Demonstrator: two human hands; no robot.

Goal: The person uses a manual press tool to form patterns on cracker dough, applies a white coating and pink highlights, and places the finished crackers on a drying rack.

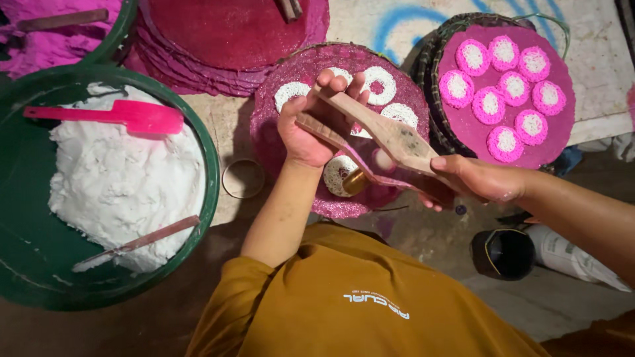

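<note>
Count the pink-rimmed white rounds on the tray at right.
8, all on the pink tray at right: three along the top, three across the middle, two at the bottom. None look hidden; both hands work over the other tray.

The left hand (311, 125) covers part of the white rings (381, 84) on the pink mat (278, 149). The wooden press (383, 135) hides its own underside and what sits beneath. The green basin (210, 173) runs off the left edge. The right hand's (473, 180) fingertips tuck out of sight.
</note>
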